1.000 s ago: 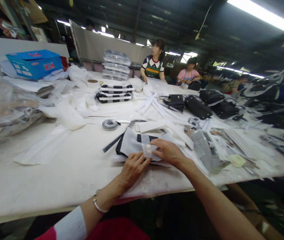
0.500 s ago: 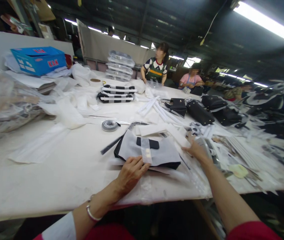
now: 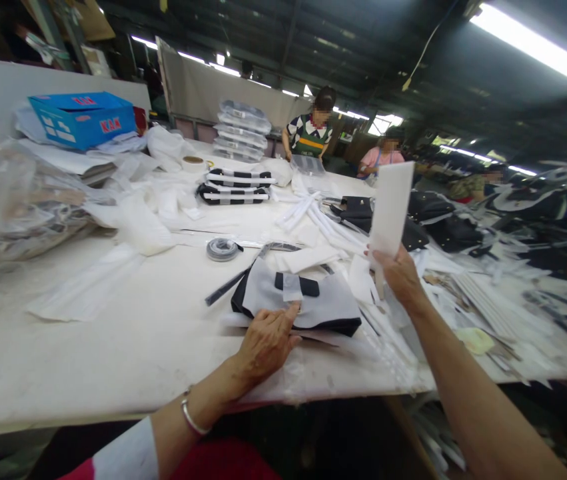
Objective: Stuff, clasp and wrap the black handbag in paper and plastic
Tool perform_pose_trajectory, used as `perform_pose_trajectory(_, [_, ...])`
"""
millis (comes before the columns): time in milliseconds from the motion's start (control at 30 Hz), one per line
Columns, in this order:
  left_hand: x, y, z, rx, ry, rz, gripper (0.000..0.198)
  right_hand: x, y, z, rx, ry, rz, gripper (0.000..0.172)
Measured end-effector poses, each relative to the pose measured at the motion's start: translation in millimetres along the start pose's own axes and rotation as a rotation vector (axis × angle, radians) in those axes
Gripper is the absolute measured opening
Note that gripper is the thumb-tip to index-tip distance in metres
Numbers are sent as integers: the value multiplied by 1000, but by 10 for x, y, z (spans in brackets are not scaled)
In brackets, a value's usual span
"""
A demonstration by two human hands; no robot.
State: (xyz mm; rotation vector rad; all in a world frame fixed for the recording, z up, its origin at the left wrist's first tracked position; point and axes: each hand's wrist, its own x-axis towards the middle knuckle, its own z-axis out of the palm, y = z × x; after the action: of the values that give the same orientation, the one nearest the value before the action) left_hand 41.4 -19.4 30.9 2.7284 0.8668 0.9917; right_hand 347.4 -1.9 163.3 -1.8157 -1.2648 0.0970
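Observation:
A black handbag (image 3: pixel 263 311) lies on the table before me, its front covered by a pale grey sheet (image 3: pixel 263 287). Clear tape (image 3: pixel 292 288) crosses the black tab (image 3: pixel 310 287) on that front. My left hand (image 3: pixel 269 341) rests against the lower front edge with fingers stretched out and apart, the index fingertip touching the bag just below the tape. Raised above the table to the right, my right hand (image 3: pixel 403 277) grips the bottom end of a white foam sheet (image 3: pixel 392 207), which stands nearly upright. A dark strap (image 3: pixel 228 287) extends from the bag's left side.
A grey coiled strip (image 3: pixel 222 249) lies beyond the bag. Black bags (image 3: pixel 450 230) and white strips (image 3: pixel 326 223) are spread to the right. Farther back stand wrapped bags (image 3: pixel 236 187), a blue box (image 3: pixel 83 123) and a co-worker (image 3: pixel 308 137) at the table's far side.
My right hand has lifted the white foam sheet off the pile beside the bag to upright. My left hand stays at the bag's front, its index finger now stretched forward.

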Motion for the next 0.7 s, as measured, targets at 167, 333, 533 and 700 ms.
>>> perform_pose_trajectory(167, [138,-28,-133,-118,-194,-253,66,-428,-467,306,-83,-294,-547,56])
perform_pose_trajectory(333, [281,-139,-357,-324,-382,-421,37,-850,-115,341,-181,-477,-612,77])
perform_pose_trajectory(533, [341,-252,-442,-528,-361,-477,41,-1001,-170,316,-555,-601,-494,71])
perform_pose_trajectory(700, [282,-247,-428,-768,-89,-682,90,-991,-374,392,-750,-726,-522,56])
